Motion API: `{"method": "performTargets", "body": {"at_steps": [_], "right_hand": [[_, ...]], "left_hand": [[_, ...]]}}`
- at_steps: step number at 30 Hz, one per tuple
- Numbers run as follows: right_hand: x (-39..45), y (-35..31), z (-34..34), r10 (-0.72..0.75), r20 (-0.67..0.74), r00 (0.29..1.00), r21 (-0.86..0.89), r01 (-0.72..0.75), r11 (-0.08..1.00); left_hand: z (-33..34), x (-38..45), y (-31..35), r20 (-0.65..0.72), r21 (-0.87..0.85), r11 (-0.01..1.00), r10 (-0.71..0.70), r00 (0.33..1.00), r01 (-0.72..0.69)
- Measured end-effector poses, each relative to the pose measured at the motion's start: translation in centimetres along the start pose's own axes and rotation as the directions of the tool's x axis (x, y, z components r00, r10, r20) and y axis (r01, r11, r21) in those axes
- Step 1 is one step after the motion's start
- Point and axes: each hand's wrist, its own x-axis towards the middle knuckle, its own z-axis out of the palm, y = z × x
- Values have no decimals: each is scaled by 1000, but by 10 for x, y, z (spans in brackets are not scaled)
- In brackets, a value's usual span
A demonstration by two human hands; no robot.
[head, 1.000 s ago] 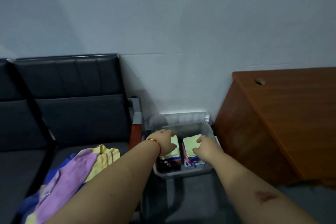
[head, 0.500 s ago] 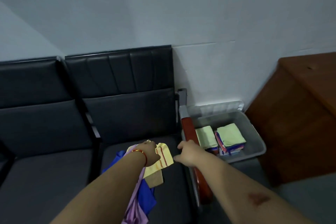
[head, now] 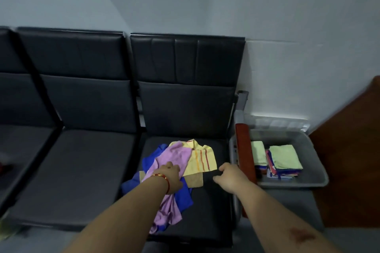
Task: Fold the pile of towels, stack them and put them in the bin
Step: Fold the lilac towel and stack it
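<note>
A loose pile of towels lies on the right-hand black seat: a pink towel on top, a yellow one with red stripes, a blue one and a tan one underneath. My left hand, with a red bracelet at the wrist, rests on the pink towel and grips it. My right hand hovers over the seat just right of the pile, fingers apart, holding nothing. The grey bin stands right of the bench with two stacks of folded towels inside, light green on top.
A red armrest separates the seat from the bin. More black seats extend to the left. A brown wooden desk stands right of the bin. A white wall rises behind.
Both hands left the stacks in the bin and moved left to the pile on the seat. My view swung left. My left hand now lies on the pink towel.
</note>
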Motion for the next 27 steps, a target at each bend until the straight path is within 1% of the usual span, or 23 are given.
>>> {"method": "performTargets", "body": {"at_steps": [2,4,6,8,11,14,16,19,21,23,27], "right_hand": [[-1,-9,14,-5,27,1000,12,5,1000],[4,-22,22,-6,13,1000,30,6,1000],[13,-31,25,14,-6,1000,91,-14,996],[23,-44,34,65,-27,998,171,-59,983],[39,-69,57,169,-43,985,280,-151,948],[52,-93,87,213,-45,976,386,-180,905],[62,-111,109,250,-31,968,446,-210,870],[77,-127,146,272,33,962,531,-247,811],[85,-132,162,268,70,961,540,-262,799],[96,-131,173,292,72,954,549,-282,787],[123,-121,192,345,116,932,628,-337,702]], "left_hand": [[2,3,-21,12,-53,998,-29,1000,29],[1,14,-43,34,-148,987,-51,998,56],[2,28,-59,49,-268,960,-68,996,79],[3,45,-79,64,-337,937,-79,995,96],[5,73,-114,121,-368,924,-67,990,108],[7,92,-143,174,-416,900,-62,983,131],[9,107,-163,198,-439,886,-69,978,151],[21,123,-186,236,-411,896,-74,969,169],[30,130,-194,238,-397,901,-81,968,173],[43,142,-197,246,-418,890,-83,966,183],[77,159,-190,301,-493,838,-86,950,232]]}}
